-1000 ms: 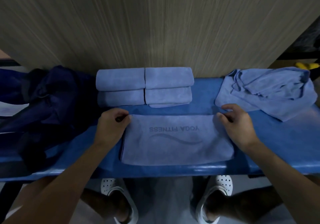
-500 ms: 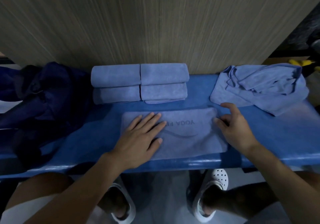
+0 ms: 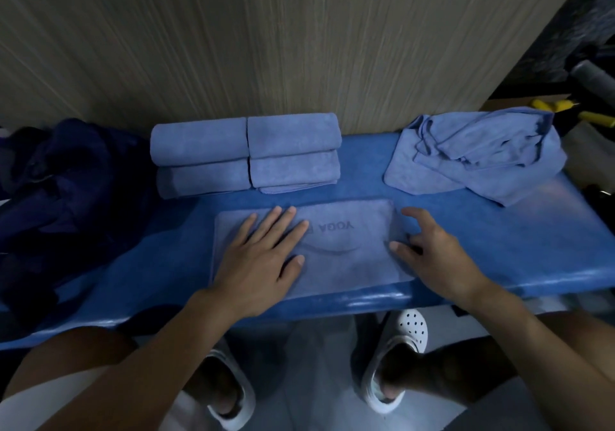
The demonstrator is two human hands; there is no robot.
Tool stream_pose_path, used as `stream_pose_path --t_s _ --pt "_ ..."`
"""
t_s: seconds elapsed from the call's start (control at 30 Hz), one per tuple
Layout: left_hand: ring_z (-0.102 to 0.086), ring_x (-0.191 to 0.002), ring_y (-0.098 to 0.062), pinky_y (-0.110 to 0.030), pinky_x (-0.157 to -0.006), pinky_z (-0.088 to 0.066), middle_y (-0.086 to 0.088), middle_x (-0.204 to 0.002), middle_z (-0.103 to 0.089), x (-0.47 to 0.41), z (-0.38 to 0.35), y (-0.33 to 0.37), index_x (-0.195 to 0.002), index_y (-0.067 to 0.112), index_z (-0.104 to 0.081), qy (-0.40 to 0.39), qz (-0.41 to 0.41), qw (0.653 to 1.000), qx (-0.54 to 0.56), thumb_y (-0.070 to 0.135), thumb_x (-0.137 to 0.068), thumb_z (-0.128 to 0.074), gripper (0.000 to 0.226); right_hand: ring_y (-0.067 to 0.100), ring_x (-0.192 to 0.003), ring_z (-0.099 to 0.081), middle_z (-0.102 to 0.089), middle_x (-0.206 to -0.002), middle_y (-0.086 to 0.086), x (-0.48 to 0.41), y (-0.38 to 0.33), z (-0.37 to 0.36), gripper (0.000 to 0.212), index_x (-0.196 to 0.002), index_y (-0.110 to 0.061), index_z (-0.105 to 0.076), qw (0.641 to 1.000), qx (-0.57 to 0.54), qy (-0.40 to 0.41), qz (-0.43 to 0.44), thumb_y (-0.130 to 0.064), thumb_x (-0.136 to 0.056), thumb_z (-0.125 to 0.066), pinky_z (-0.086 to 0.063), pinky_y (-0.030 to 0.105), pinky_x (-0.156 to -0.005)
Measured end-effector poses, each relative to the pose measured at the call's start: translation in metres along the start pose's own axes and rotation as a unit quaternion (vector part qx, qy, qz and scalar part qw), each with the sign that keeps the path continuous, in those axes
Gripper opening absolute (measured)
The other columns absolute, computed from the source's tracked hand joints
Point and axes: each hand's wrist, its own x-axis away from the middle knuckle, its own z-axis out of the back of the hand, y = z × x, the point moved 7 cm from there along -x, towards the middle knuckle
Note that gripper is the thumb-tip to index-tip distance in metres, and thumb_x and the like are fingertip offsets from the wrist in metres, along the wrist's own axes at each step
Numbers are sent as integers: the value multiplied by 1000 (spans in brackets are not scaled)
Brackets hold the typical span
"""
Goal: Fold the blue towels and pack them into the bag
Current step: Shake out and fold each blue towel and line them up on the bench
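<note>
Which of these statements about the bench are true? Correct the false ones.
1. The left hand lies flat on the printed towel. True.
2. The right hand holds a folded towel in the air. False: it is open at the printed towel's right edge.
3. Four folded towels sit stacked by the wall. True.
4. The crumpled towels lie left of the stack. False: they lie right; the dark blue bag is left.

Dim, bluish cast — soft focus, wide-angle bowing at edges
</note>
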Motion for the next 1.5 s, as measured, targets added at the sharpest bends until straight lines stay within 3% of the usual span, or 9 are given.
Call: stream_pose_path --t_s 0.1,0.2,0.33,0.47,0.6,0.87,1.07,1.23,1.5 --pt "0 -151 -13 -44 -121 -6 6 -163 -8 1 -3 -2 -155 31 -17 0 -1 1000 -4 52 -99 -17 60 23 -77 -58 -62 -65 -3 3 3 3 47 -136 -22 -38 999 39 23 26 -27 -94 -58 -36 38 -93" --pt "-1 -151 -13 -45 -121 -8 6 -163 -9 1 -1 -2 -155 31 -18 8 -2 1000 -6 52 -99 -21 60 26 -93 -61 -66 -81 -3 8 5 -1 41 -135 -21 -36 992 120 8 32 -33 -97 -48 -29 35 -90" --pt "-1 -151 -13 -45 -121 -8 6 -163 -8 0 -3 -1 -155 32 -17 10 -2 1000 -16 53 -99 -21 60 32 -109 -54 -59 -118 10 22 -44 11 45 -127 -13 -50 934 269 177 154 -41 -95 -35 -36 45 -90" --pt "0 -151 -13 -45 -121 -9 6 -164 -8 -1 -5 -2 -155 29 -18 -4 -11 1000 -18 54 -97 -19 64 24 -142 -33 -39 -151 8 20 -106 -57 56 -143 -14 -42 935 220 65 269 -45 -98 -27 -25 45 -114" --pt "1 -151 -13 -45 -121 -10 6 -164 -9 0 -4 -3 -155 26 -21 -7 -25 999 -24 54 -97 -19 64 23 -147 -22 -31 -157 7 8 -96 -105 63 -149 -15 -33 926 285 5 246 -51 -100 -18 -11 52 -115" --pt "-1 -151 -14 -46 -120 -10 6 -163 -7 3 -4 -2 -155 32 -18 -4 -34 999 -23 56 -98 -23 62 23 -146 -26 -29 -157 9 -1 -42 -65 65 -150 -20 -36 941 304 51 137 -55 -96 -22 -18 51 -118" --pt "10 -150 -11 -46 -122 1 7 -164 4 -2 5 12 -156 30 -6 -10 22 1000 10 54 -94 -12 67 19 -150 0 -3 -163 5 -6 -27 -55 75 -155 -21 -12 952 291 53 74 -57 -91 2 0 47 -121" --pt "-6 -151 -13 -43 -122 -6 0 -163 -13 -40 5 78 -155 16 -18 20 -11 999 37 40 -99 -9 62 20 -150 -4 -7 -163 7 -7 -27 -56 73 -155 -19 -15 951 295 58 75 -53 -93 1 -5 50 -120" --pt "-9 -150 -14 -40 -122 -11 3 -162 -17 -4 2 -5 -154 25 -23 25 40 999 -9 49 -99 -16 61 20 -150 -7 -11 -163 6 -6 -26 -55 72 -155 -20 -18 953 285 63 78 -56 -94 -4 -7 49 -121"
